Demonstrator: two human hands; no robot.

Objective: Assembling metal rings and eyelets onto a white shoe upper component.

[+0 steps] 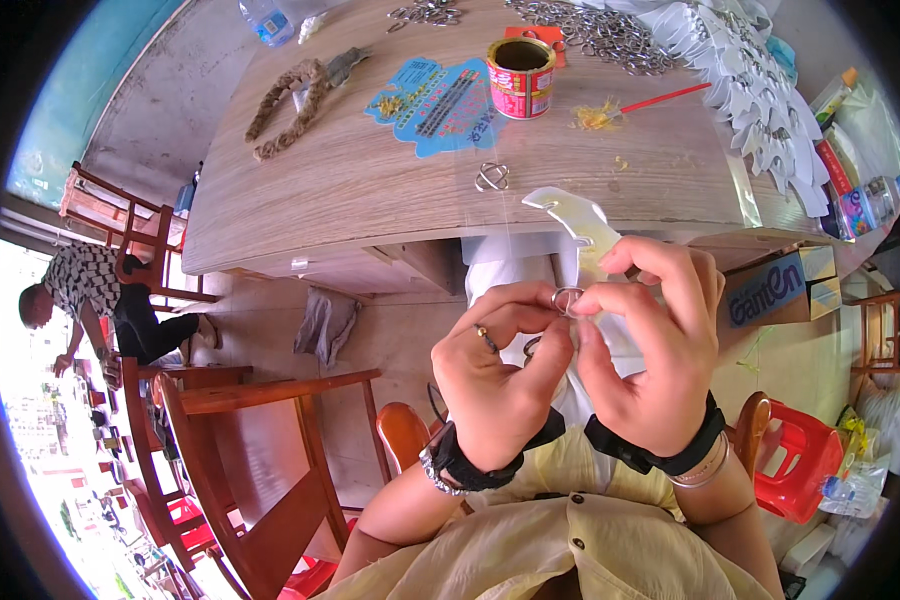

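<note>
In front of my chest, my left hand (498,378) pinches a small metal ring (567,299) between thumb and finger. My right hand (658,345) is closed too; its fingertips touch the same ring and grip a flat, curved white piece (576,222) with notched edges and a yellowish smear. That piece stands up from the right fingers, its tip over the table's front edge. A few crossed metal rings (491,177) lie on the table (370,205) just beyond. Behind them stands an open red-and-yellow tin (522,90) with a dark inside.
A red stick (665,97) with yellow bristles, a blue cut-out card (445,105) and a brown braided loop (290,108) lie on the table. Metal rings (610,40) are heaped at the back; white pieces (755,90) overlap at right. Left is a wooden chair (270,400); beyond it, a person (100,300).
</note>
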